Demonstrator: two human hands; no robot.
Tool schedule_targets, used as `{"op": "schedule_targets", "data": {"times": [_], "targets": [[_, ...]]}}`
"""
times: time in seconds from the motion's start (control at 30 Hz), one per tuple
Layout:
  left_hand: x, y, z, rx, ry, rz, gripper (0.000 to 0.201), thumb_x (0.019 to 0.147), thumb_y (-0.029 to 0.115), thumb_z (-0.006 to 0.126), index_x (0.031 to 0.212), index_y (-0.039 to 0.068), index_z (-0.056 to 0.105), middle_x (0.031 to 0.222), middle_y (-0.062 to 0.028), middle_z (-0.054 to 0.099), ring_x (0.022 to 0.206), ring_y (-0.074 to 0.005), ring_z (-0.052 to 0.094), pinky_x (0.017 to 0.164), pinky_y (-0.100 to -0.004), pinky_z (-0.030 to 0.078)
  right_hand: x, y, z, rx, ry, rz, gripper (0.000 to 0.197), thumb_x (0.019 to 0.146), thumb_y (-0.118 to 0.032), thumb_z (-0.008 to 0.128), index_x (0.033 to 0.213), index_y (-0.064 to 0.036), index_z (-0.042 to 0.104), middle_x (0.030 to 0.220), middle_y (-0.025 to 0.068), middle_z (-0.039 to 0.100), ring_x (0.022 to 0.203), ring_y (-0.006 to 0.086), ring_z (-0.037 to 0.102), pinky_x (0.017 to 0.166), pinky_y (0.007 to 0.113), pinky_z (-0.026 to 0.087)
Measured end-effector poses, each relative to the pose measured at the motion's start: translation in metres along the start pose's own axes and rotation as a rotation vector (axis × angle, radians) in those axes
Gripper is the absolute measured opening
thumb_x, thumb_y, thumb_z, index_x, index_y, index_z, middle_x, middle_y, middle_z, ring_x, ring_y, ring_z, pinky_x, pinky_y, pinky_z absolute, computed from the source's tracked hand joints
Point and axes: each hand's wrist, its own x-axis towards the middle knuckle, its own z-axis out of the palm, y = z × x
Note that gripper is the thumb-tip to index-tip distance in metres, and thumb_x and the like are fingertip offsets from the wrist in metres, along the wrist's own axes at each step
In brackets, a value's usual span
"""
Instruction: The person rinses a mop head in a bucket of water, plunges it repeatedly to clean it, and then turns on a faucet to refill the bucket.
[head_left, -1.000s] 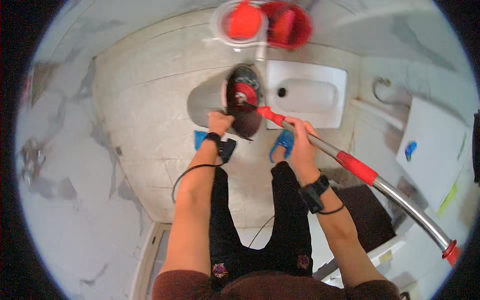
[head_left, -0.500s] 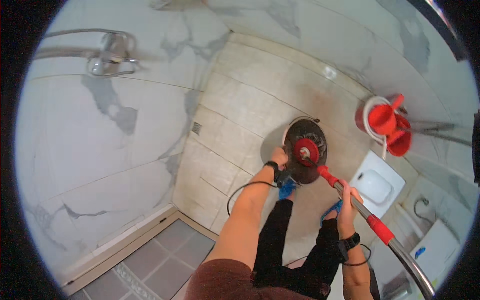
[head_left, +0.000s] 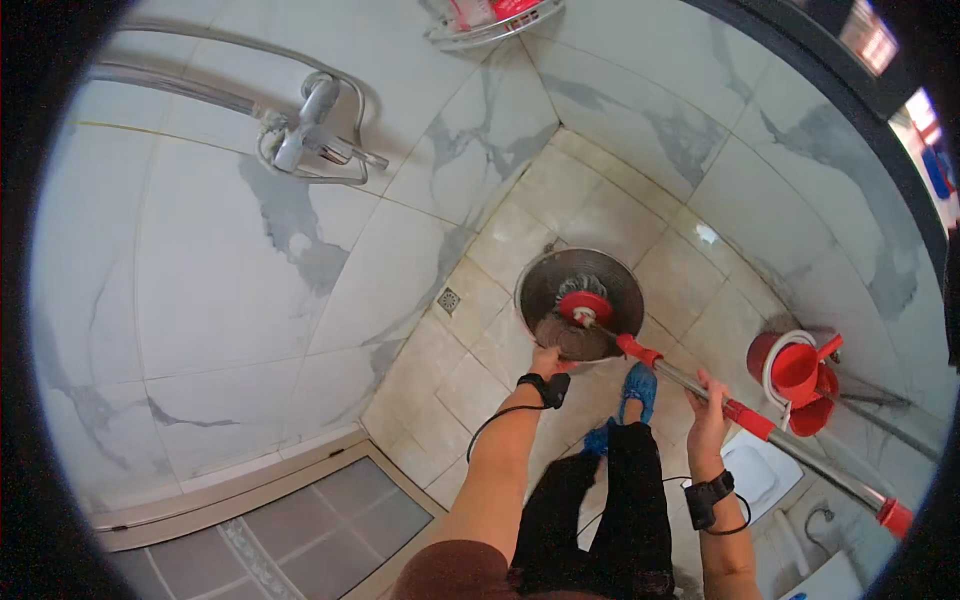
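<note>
A wide dark bucket (head_left: 628, 285) stands on the tiled floor ahead of me, with murky brownish liquid in its near part. My left hand (head_left: 547, 362) is closed on its near rim; the fingertips are partly hidden. Inside the bucket rests a mop (head_left: 683, 379), its round red head plate (head_left: 585, 306) over grey strands. Its steel pole with red grips slants up to the lower right. Partway along the pole, my right hand (head_left: 708, 400) is wrapped round it.
A floor drain (head_left: 449, 301) lies left of the bucket. Right stand red buckets with a red dipper (head_left: 796, 372), beside a white squat toilet (head_left: 752, 472). A shower mixer (head_left: 320, 130) is on the left wall, a corner shelf (head_left: 497, 28) above. A raised door sill (head_left: 230, 490) runs lower left.
The bucket has moved across the floor toward the far corner and drain, with the mop in it. One blue-covered foot has stepped forward. Both hands keep their hold, and the view has shifted.
</note>
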Motion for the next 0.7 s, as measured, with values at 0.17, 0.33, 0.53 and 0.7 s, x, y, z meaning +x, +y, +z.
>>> {"op": "schedule_targets", "data": {"times": [0.17, 0.33, 0.53, 0.7], "targets": [[0.061, 0.035, -0.054, -0.028, -0.012, 0.130, 0.025, 0.075, 0.008, 0.051, 0.095, -0.007, 0.052, 0.083, -0.0177, 0.059, 0.075, -0.0311, 0.060, 0.064, -0.0372, 0.053, 0.055, 0.023, 0.028, 0.095, -0.129, 0.112, 0.016, 0.082, -0.019, 0.052, 0.084, -0.0028, 0.050, 0.101, 0.0147, 0.054, 0.101, 0.0237, 0.050, 0.087, 0.039, 0.041], [0.111, 0.075, -0.086, -0.136, 0.022, 0.150, 0.026, 0.076, 0.004, 0.045, 0.098, -0.009, 0.046, 0.093, -0.0207, 0.056, 0.077, -0.0317, 0.059, 0.066, -0.0403, 0.053, 0.083, 0.064, 0.079, 0.074, -0.209, 0.094, 0.017, 0.083, -0.019, 0.050, 0.087, -0.0021, 0.049, 0.110, 0.0191, 0.049, 0.108, 0.0261, 0.045, 0.092, 0.039, 0.037], [0.143, 0.065, -0.128, -0.121, 0.055, 0.090, 0.028, 0.078, 0.006, 0.044, 0.102, -0.008, 0.044, 0.096, -0.0215, 0.054, 0.076, -0.0352, 0.058, 0.064, -0.0440, 0.053, 0.089, 0.086, 0.093, 0.052, -0.238, 0.098, 0.018, 0.086, -0.020, 0.046, 0.087, -0.0026, 0.049, 0.114, 0.0213, 0.047, 0.110, 0.0272, 0.043, 0.094, 0.037, 0.034], [0.157, 0.079, -0.128, -0.113, 0.198, 0.040, 0.028, 0.083, 0.013, 0.045, 0.105, -0.004, 0.045, 0.097, -0.0173, 0.055, 0.079, -0.0301, 0.057, 0.064, -0.0404, 0.052, 0.096, 0.098, 0.095, 0.080, -0.262, 0.121, 0.018, 0.086, -0.021, 0.047, 0.086, -0.0035, 0.049, 0.117, 0.0214, 0.045, 0.111, 0.0260, 0.042, 0.095, 0.036, 0.034]]}}
